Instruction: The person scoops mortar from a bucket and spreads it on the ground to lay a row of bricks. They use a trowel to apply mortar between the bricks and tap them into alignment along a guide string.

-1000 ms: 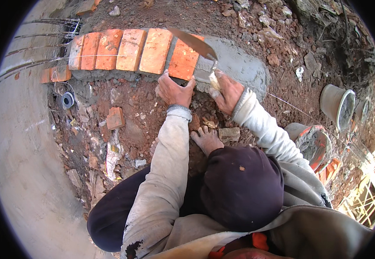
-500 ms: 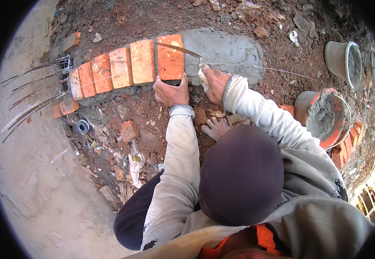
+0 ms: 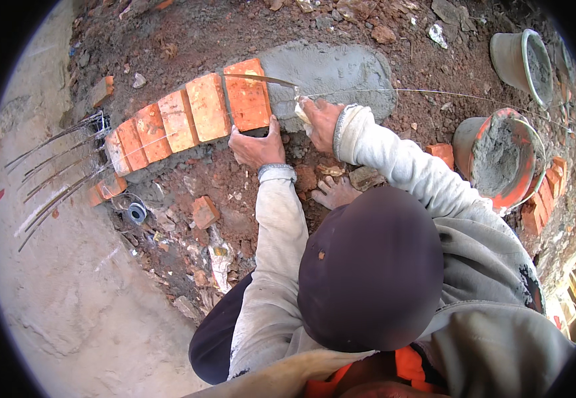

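My left hand (image 3: 258, 147) grips the near end of an orange brick (image 3: 249, 103), with thumb and fingers at its two near corners. This brick is the last at the right of a curved row of bricks (image 3: 176, 118). My right hand (image 3: 323, 124) is closed round the pale handle of a trowel. Its thin blade (image 3: 269, 80), seen edge-on, reaches left across the top of the gripped brick. Grey wet mortar (image 3: 341, 73) spreads to the right of that brick. A taut string (image 3: 434, 91) runs along the row and over the mortar.
Right of me stand a mortar-filled bucket (image 3: 467, 142) and a pale bucket (image 3: 510, 60). Stacked bricks (image 3: 545, 199) lie near the first bucket. Steel rods (image 3: 52, 162) stick out at the left, near a wire spool (image 3: 137, 212). My bare foot (image 3: 336, 192) rests on rubble.
The whole view has shifted and turned slightly. My left hand stays at the brick's near end, and the trowel blade still lies across its top.
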A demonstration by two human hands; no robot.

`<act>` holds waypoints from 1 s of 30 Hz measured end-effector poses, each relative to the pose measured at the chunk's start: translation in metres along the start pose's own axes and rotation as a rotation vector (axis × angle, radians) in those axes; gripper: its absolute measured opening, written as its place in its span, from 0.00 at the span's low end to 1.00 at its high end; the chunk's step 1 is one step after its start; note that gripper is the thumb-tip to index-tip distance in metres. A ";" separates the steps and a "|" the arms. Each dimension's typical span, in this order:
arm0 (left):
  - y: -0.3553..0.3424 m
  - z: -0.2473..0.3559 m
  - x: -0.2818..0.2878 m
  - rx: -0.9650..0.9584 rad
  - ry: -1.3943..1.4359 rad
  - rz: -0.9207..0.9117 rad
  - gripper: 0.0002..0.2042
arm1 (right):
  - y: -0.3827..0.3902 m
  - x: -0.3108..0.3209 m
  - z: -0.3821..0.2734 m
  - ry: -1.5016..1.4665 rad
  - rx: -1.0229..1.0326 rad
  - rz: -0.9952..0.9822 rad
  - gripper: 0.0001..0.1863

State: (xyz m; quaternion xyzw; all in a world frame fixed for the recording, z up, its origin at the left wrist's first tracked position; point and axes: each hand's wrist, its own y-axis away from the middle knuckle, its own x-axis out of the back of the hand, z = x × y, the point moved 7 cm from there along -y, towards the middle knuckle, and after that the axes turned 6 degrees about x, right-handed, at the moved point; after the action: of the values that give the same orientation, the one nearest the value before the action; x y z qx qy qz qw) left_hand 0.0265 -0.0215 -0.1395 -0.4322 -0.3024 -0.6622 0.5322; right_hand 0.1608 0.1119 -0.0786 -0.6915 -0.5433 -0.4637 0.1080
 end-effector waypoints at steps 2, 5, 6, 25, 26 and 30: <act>0.000 0.000 0.000 -0.004 -0.004 0.004 0.42 | 0.003 0.003 -0.006 -0.025 -0.007 0.034 0.26; -0.001 0.000 -0.001 -0.003 -0.003 0.003 0.42 | -0.002 0.003 -0.010 -0.017 0.010 -0.087 0.25; -0.001 0.000 -0.001 -0.010 -0.001 0.010 0.42 | -0.003 0.002 -0.008 -0.010 0.002 -0.088 0.24; 0.000 0.004 0.002 0.051 0.025 -0.075 0.42 | 0.144 -0.030 0.064 -0.403 -0.172 0.136 0.23; 0.000 0.005 0.002 0.045 0.025 -0.073 0.42 | 0.150 -0.029 0.064 -0.437 -0.221 0.107 0.23; 0.000 0.005 0.003 0.037 0.034 -0.055 0.42 | 0.159 -0.042 0.062 -0.381 -0.100 0.128 0.25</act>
State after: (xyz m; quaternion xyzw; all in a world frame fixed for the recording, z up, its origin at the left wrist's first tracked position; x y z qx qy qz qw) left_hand 0.0280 -0.0188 -0.1352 -0.4026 -0.3174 -0.6782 0.5265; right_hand 0.3296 0.0635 -0.0881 -0.8044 -0.4850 -0.3432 -0.0020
